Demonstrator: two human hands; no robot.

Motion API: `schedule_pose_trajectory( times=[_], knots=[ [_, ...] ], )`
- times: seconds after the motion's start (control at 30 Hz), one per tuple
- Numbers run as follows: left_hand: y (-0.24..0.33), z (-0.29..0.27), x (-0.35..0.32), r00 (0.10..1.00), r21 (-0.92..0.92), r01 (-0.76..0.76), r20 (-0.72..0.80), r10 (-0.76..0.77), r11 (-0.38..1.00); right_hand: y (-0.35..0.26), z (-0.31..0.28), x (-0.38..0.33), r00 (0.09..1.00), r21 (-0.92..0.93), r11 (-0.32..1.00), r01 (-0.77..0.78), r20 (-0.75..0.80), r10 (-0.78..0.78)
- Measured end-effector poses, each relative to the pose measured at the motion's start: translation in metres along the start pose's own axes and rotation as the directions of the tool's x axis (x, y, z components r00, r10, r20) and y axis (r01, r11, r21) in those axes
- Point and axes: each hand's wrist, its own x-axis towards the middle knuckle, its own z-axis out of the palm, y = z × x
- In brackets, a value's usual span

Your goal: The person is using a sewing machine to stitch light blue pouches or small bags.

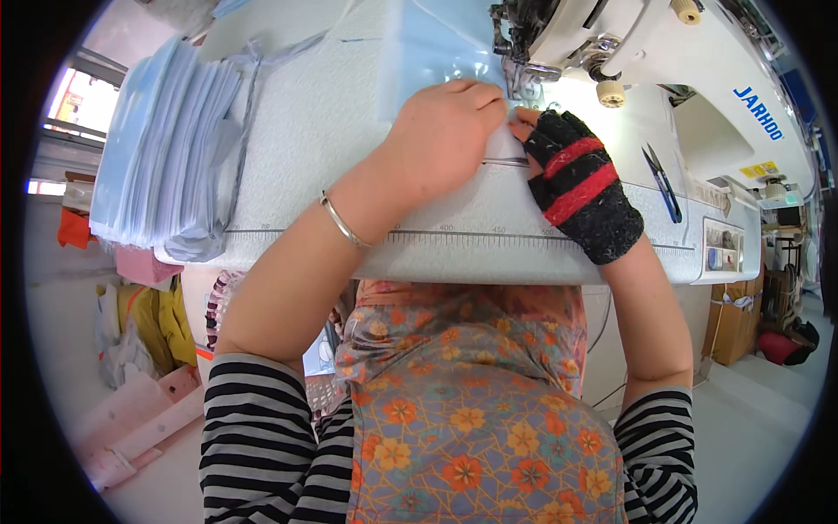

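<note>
A thin, slightly shiny light blue sheet point(432, 48) lies on the white sewing table, its right edge beside the presser foot point(524, 87) of a white sewing machine point(698, 96). My left hand point(454, 131), bare with a bangle at the wrist, is closed on the sheet's near edge, fingers curled under. Close against it, my right hand point(576, 179) wears a black and red fingerless glove. Its thumb and fingertips are pinched on the sheet's near right corner, just in front of the presser foot. The hands mostly cover that corner.
At the left of the table stands a thick stack of folded light blue sheets point(157, 148). Black thread snips point(663, 183) lie right of my glove. A ruler scale point(489, 236) runs along the near table edge. A small-parts compartment point(723, 247) is set in the right corner.
</note>
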Motion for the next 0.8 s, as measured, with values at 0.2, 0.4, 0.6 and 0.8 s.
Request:
schedule_pose_trajectory(
  times=[0.2, 0.4, 0.6, 0.8],
  knots=[
    [-0.006, 0.0, 0.006, 1.0, -0.009, -0.001, 0.026, 0.001, 1.0, 0.001, 0.0, -0.001, 1.0, -0.013, 1.0, -0.003, 0.006, 0.003],
    [-0.006, -0.002, 0.007, 0.989, 0.004, 0.061, 0.131, -0.061, 0.998, 0.001, 0.002, -0.001, 1.0, -0.016, 1.0, -0.016, 0.001, 0.016],
    [-0.016, -0.012, 0.017, 0.998, 0.012, 0.016, 0.062, -0.017, 1.0, 0.002, 0.003, -0.003, 0.999, 0.025, 0.998, -0.052, 0.005, 0.052],
    [-0.008, -0.027, 0.013, 0.912, 0.186, 0.081, 0.383, -0.148, 0.979, 0.002, 0.002, -0.003, 0.987, 0.273, 0.954, -0.12, -0.071, 0.144]
  ],
)
